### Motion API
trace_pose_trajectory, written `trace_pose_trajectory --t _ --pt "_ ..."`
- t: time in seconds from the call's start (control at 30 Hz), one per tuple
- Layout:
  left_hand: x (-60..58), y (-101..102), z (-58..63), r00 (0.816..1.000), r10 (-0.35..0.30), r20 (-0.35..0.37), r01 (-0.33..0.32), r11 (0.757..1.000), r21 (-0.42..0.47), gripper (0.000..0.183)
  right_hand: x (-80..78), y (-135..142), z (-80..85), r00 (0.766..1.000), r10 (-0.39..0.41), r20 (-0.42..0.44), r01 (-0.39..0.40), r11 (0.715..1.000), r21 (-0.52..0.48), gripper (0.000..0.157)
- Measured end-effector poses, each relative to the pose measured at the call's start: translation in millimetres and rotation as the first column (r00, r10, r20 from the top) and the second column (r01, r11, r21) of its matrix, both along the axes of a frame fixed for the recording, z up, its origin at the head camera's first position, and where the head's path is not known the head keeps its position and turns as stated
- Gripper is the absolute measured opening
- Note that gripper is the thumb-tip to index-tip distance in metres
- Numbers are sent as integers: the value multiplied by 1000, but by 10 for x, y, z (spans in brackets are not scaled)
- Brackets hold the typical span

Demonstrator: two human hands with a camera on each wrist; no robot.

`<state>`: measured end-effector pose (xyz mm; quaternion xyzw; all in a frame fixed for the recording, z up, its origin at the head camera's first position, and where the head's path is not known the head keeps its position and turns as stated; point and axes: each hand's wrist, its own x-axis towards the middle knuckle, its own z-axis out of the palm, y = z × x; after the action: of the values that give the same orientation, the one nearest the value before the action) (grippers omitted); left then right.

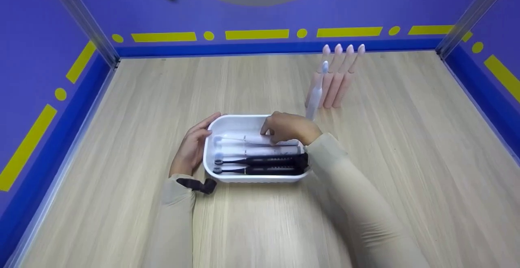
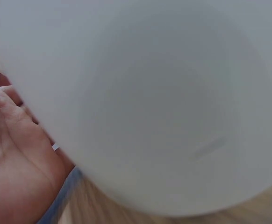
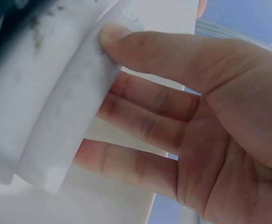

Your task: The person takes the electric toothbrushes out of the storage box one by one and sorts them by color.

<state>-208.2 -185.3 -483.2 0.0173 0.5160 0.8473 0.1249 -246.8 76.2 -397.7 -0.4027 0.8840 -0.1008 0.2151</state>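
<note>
The tray (image 1: 239, 125) is white; its near toothbrushes (image 1: 272, 171) are black, its far toothbrushes (image 1: 270, 150) white; the purple walls (image 1: 162, 14) have yellow dashes (image 1: 256, 35).

Left grip (image 2: 19, 158) partly behind white box (image 2: 150, 116), dark handle (image 3: 0, 37) cropped, blurred

From my head: forward and down over the bench (image 1: 243, 227). Left wrist: very near, facing the white tray (image 2: 140, 112). Right wrist: close on my right fingers (image 3: 122, 161), shared with head view.

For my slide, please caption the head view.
Left hand holds a white tray while the right hand pinches a white toothbrush inside.
</note>
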Motion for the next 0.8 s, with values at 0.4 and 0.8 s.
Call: trace_pose_trajectory --t 0.4,0.8 --pt "-7 -2 -1 1000 11 12 -11 1000 10 58 5 18 64 1000 22 10 -22 1000 -13 16" --pt "-3 5 4 1000 19 15 -19 1000 1 58 37 54 158 998 -31 59 30 999 27 13"
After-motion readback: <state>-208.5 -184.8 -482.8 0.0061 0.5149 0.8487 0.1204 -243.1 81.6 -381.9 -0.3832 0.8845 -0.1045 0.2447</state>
